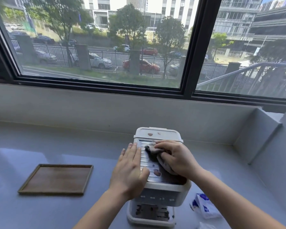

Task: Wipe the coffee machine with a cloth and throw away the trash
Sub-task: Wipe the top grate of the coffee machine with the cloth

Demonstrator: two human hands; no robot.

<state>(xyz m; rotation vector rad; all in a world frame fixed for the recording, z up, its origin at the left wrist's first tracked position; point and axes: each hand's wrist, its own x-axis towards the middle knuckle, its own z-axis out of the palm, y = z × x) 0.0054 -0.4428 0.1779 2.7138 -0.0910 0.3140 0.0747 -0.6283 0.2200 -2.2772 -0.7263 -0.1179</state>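
While a wide black-framed window is filling the upper half of the view, with a street, parked cars and trees beyond the glass, a smooth pale grey countertop is stretching out below it. A boxy white plastic coffee machine is standing on this counter near its front edge, right of centre, with its ribbed metal top plate facing up. A flat rectangular brown wooden tray is lying on the counter well apart, to the machine's left. A crumpled white-and-blue plastic packet is lying on the counter just right of the machine's base. The left hand is resting flat on the left side of the machine's top, fingers straight and together, gripping nothing. The right hand is pressing down on the right side of the top, its fingers curling over a bunched grey cloth that is sitting on the ribbed plate. Reddish-brown stains are showing on the front part of the plate between the two hands, and two smaller ones are showing on the white rear lid.
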